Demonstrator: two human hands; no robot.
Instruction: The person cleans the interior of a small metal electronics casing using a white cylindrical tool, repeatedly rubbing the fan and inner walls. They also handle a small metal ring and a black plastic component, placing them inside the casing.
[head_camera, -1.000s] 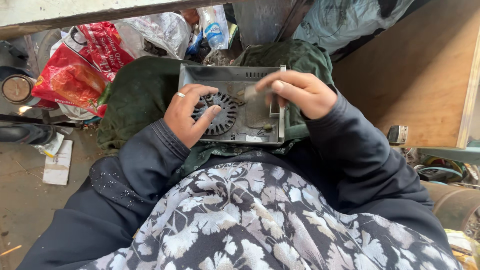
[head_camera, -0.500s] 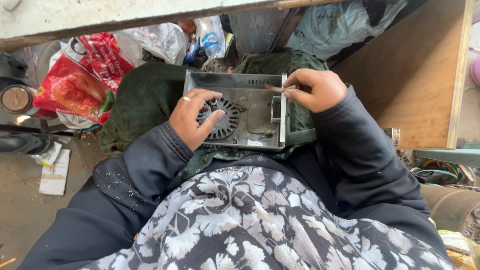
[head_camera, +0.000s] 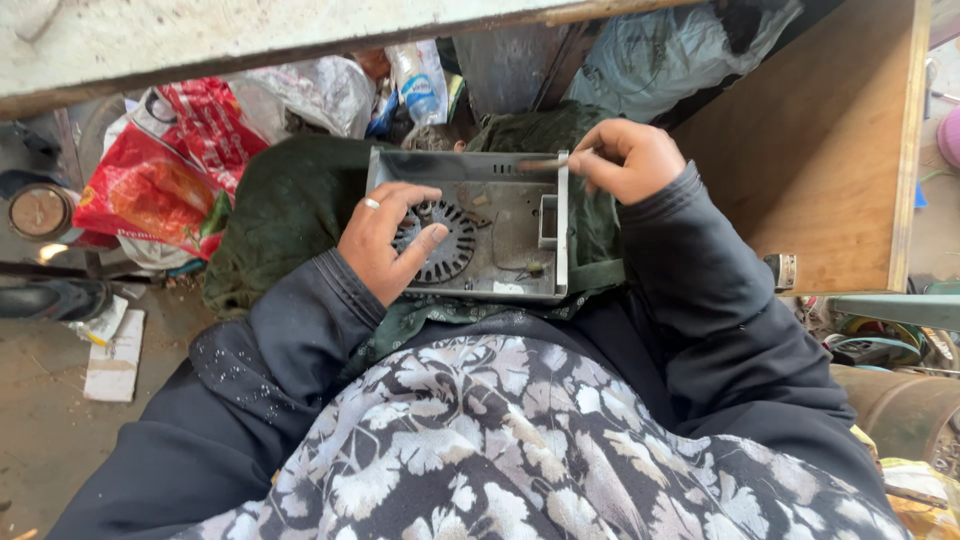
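Note:
A grey metal case (head_camera: 500, 225), open on top, rests on my lap over dark green cloth (head_camera: 290, 200). Inside it sits a round black fan grille (head_camera: 445, 240). My left hand (head_camera: 385, 240), a ring on one finger, lies on the case's left side with fingers spread over the grille. My right hand (head_camera: 630, 158) is at the case's far right corner, pinching a thin tool (head_camera: 545, 163) whose tip points left along the far wall.
Red plastic bags (head_camera: 165, 180) and clear bags (head_camera: 310, 90) lie on the ground at left. A wooden board (head_camera: 820, 140) stands at right. A pale beam (head_camera: 250, 35) crosses overhead. A plastic bottle (head_camera: 420, 80) lies beyond the case.
My right hand has pulled back from over the case to its far right corner. My left hand stays on the fan grille.

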